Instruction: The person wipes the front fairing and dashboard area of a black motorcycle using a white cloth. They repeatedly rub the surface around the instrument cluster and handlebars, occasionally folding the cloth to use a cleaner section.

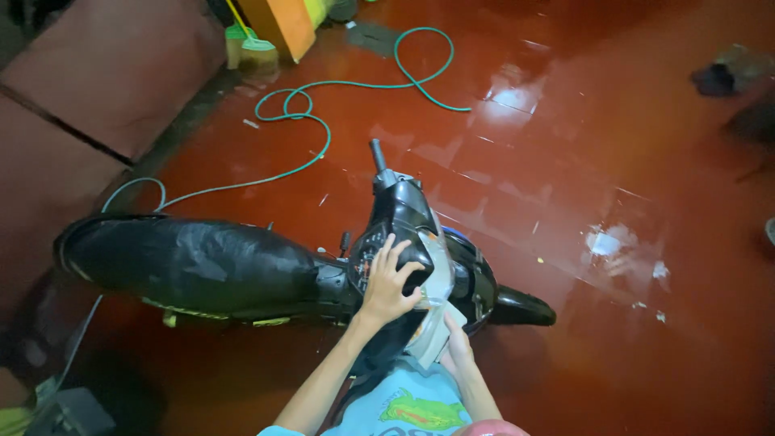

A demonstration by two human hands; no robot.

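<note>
A black motorcycle (202,266) stands crosswise on a wet red tiled floor, its long seat to the left and its handlebar head (404,214) in the middle. My left hand (387,282) lies on the instrument panel with its fingers spread over the top of the head. Lower down, my right hand (458,343) presses a pale cloth (440,311) against the front cover beside the headlight. The far handlebar grip (376,153) points away from me. My light blue shirt shows at the bottom edge.
A green hose (323,133) loops across the floor behind the motorcycle. A broom and an orange box (278,28) stand at the back. A raised reddish slab (105,73) borders the left side. Pale scraps (605,242) lie on the wet tiles to the right.
</note>
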